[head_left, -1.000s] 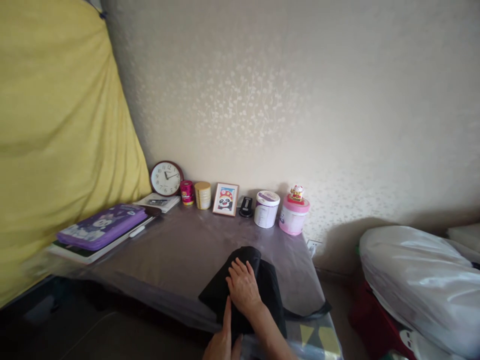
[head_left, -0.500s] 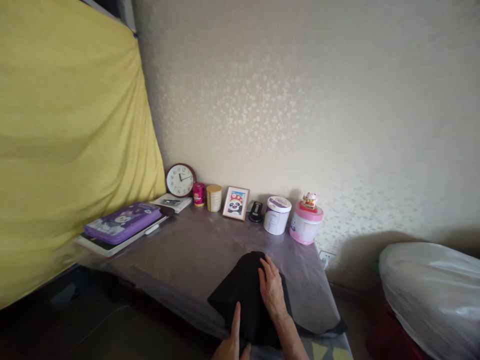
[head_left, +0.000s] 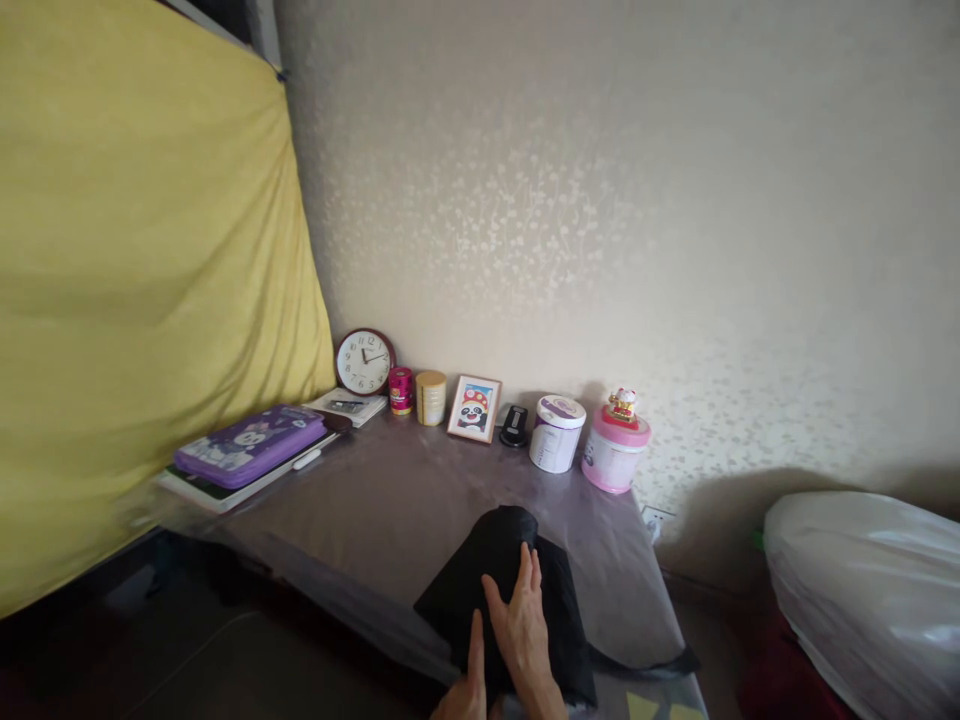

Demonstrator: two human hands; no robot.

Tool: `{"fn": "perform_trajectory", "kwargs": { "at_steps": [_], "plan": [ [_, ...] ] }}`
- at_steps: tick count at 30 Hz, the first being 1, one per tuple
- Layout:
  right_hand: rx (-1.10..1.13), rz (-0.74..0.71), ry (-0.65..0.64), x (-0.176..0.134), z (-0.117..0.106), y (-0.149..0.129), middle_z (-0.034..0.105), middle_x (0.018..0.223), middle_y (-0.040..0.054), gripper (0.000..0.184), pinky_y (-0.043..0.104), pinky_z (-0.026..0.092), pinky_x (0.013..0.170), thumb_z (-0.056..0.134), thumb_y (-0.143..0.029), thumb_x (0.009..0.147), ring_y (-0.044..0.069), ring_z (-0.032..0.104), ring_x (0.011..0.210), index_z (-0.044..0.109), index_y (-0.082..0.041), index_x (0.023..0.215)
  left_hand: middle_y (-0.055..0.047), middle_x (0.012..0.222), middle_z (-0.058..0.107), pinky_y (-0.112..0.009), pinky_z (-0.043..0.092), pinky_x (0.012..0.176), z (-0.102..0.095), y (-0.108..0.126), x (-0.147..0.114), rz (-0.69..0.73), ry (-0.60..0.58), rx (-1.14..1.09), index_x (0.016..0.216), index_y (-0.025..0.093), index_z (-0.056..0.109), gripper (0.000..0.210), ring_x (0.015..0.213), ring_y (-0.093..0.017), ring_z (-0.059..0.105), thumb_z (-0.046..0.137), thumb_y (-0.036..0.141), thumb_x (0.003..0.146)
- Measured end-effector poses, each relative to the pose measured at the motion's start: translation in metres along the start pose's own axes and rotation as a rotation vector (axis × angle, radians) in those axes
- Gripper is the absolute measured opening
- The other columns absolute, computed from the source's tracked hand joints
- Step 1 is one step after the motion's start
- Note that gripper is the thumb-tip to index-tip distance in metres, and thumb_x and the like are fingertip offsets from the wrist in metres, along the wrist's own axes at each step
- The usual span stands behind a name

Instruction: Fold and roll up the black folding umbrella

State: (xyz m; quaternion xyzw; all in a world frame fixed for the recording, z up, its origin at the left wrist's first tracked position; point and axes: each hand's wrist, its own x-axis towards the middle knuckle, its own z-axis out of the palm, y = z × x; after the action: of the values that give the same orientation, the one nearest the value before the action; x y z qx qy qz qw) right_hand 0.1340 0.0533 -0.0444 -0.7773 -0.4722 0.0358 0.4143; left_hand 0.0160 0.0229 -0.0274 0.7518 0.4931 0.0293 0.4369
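Observation:
A piece of black fabric [head_left: 465, 575], folded over with a raised rounded fold at its far end, lies at the near side of the table. A dark strap [head_left: 645, 668] runs from it toward the table's right edge. My right hand [head_left: 523, 630] rests on the fabric, fingers stretched forward and thumb apart. Left of it, my left hand [head_left: 466, 685] touches the near part of the fabric with its index finger extended; its other fingers are mostly hidden at the bottom of the view.
Along the wall stand a clock [head_left: 365, 361], a pink can [head_left: 400, 391], a yellow-lidded tin [head_left: 431, 398], a panda picture frame [head_left: 474, 409], and white [head_left: 556, 435] and pink tubs [head_left: 615, 455]. A purple case [head_left: 251, 445] lies left. A plastic-covered bundle [head_left: 862, 570] sits right.
My right hand has drawn back toward me and slightly left over the black fabric, uncovering its far fold. The left hand stays nearly in place.

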Motion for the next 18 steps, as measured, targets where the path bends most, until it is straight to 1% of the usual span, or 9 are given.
{"fn": "perform_trajectory", "kwargs": {
  "at_steps": [3,5,8,10,11,13,15,18],
  "plan": [
    [-0.002,-0.006,0.002,0.001,-0.002,0.002,0.03,0.142,0.0232,0.07,0.049,0.041,0.092,0.046,-0.043,0.081,0.037,0.03,0.13,0.027,-0.008,0.138,-0.021,0.099,0.068,-0.034,0.047,0.071,0.0,0.003,0.002,-0.016,-0.017,0.133,0.142,0.008,-0.006,0.076,0.088,-0.029,0.067,0.041,0.019,0.083],
    [0.004,-0.019,0.016,0.001,0.0,0.004,0.031,0.142,0.0218,0.069,0.049,0.042,0.092,0.047,-0.043,0.081,0.036,0.031,0.13,0.028,-0.01,0.138,-0.021,0.096,0.069,-0.034,0.047,0.069,0.0,0.002,0.005,-0.004,-0.016,0.123,0.142,0.007,-0.006,0.076,0.086,-0.029,0.067,0.041,0.021,0.083],
    [0.014,-0.035,0.032,0.001,0.003,0.006,0.032,0.141,0.0229,0.069,0.05,0.041,0.092,0.047,-0.043,0.081,0.036,0.028,0.131,0.028,-0.009,0.138,-0.019,0.091,0.07,-0.03,0.047,0.067,0.001,-0.006,0.009,0.032,-0.012,0.041,0.142,0.003,-0.003,0.078,0.081,-0.026,0.068,0.043,0.025,0.082],
    [0.023,-0.035,0.035,0.001,0.003,0.007,0.032,0.14,0.0244,0.07,0.05,0.041,0.093,0.046,-0.043,0.081,0.036,0.026,0.132,0.029,-0.007,0.137,-0.017,0.096,0.07,-0.027,0.047,0.068,0.001,-0.013,0.012,0.065,-0.012,-0.058,0.142,0.003,0.001,0.08,0.08,-0.024,0.068,0.046,0.03,0.081],
    [0.027,-0.029,0.031,0.001,0.003,0.006,0.032,0.14,0.0249,0.07,0.05,0.04,0.093,0.046,-0.044,0.08,0.037,0.026,0.132,0.029,-0.006,0.137,-0.017,0.103,0.068,-0.026,0.047,0.069,0.001,-0.016,0.012,0.085,-0.006,-0.119,0.143,0.005,0.004,0.08,0.081,-0.023,0.067,0.047,0.031,0.081],
    [0.032,-0.011,0.02,0.002,0.001,0.004,0.031,0.141,0.025,0.07,0.05,0.04,0.094,0.046,-0.044,0.08,0.037,0.026,0.132,0.031,-0.005,0.136,-0.016,0.119,0.061,-0.027,0.047,0.075,0.001,-0.021,0.011,0.131,0.026,-0.262,0.144,0.009,0.011,0.081,0.088,-0.023,0.066,0.051,0.033,0.078],
    [0.031,0.003,0.006,0.001,-0.001,0.002,0.031,0.141,0.0247,0.07,0.049,0.039,0.095,0.045,-0.044,0.08,0.036,0.026,0.132,0.031,-0.003,0.136,-0.013,0.132,0.05,-0.028,0.045,0.085,0.0,-0.024,0.008,0.194,0.064,-0.407,0.144,0.014,0.016,0.083,0.103,-0.024,0.061,0.057,0.034,0.074],
    [0.028,0.019,-0.022,0.001,-0.004,-0.002,0.031,0.141,0.0247,0.071,0.048,0.038,0.097,0.043,-0.044,0.081,0.035,0.024,0.133,0.03,0.0,0.136,-0.009,0.138,0.044,-0.033,0.036,0.1,-0.002,-0.025,0.003,0.307,0.063,-0.58,0.142,0.019,0.022,0.085,0.124,-0.025,0.044,0.063,0.034,0.07]
  ]
}}
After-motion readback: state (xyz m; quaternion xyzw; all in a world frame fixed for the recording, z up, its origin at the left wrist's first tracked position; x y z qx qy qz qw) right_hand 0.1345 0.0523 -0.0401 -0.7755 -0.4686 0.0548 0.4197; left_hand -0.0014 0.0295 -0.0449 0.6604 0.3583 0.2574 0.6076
